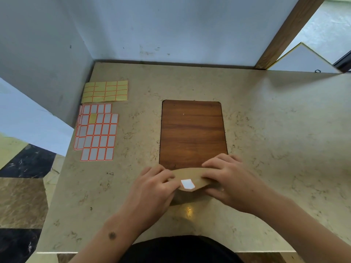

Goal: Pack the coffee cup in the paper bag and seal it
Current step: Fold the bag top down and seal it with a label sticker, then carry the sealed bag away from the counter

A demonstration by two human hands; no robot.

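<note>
Directly in front of you, near the desk's [266, 111] close edge, stands the brown paper bag [190, 194], its top folded over toward you. The coffee cup cannot be seen; presumably it sits inside the bag, but that cannot be confirmed. A white label [187, 184] with a red border lies on the folded flap, just at its lower edge.

Your left hand [152, 188] holds the flap from the left, its grip pinching the paper with the thumb beside the label. Your right hand [230, 179] covers the flap's right side, fingers curled over the fold and pressed down on it.

To finish the seal well, keep the fold flat with your right hand and rub your left thumb across the label, so that half sticks to the flap and half to the bag's front. Press firmly but do not crush the bag.

Just beyond the bag lies a dark wooden board [191, 133]. To the far left lie sheets of white labels [96, 133] and a yellow sheet [105, 91].
</note>
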